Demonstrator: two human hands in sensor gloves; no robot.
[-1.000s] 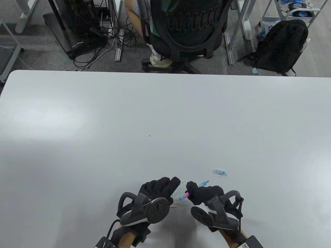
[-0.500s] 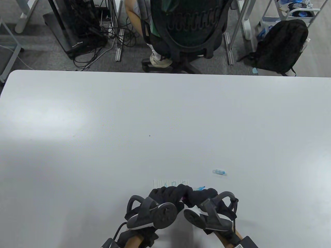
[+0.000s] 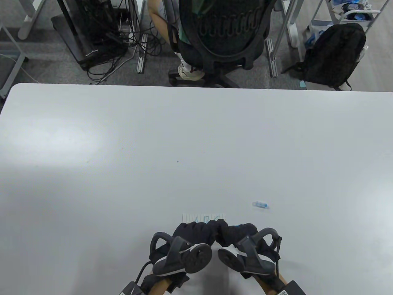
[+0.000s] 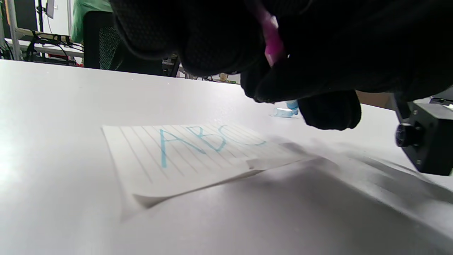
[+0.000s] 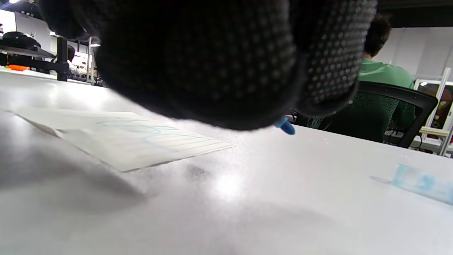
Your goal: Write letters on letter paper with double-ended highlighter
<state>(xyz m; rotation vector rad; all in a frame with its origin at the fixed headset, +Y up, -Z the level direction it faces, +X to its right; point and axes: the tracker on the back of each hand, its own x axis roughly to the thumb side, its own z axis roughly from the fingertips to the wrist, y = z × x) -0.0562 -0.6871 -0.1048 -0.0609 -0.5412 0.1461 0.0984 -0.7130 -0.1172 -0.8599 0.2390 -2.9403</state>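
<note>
The small lined white letter paper (image 4: 184, 156) at six o'clock already bears blue "ABC". Above it, both hands (image 3: 196, 233) grip the double-ended highlighter (image 4: 270, 33), seemingly uncapping its pink end; the clear blue cap (image 3: 261, 205) lies at four o'clock.

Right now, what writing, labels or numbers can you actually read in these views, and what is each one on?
"ABC" in blue highlighter ink, on the lined letter paper; the C is partly hidden behind the hands.
A tag with a printed code at the right hand wrist: too small to read.
Nothing readable on the clear highlighter cap or the highlighter.
</note>
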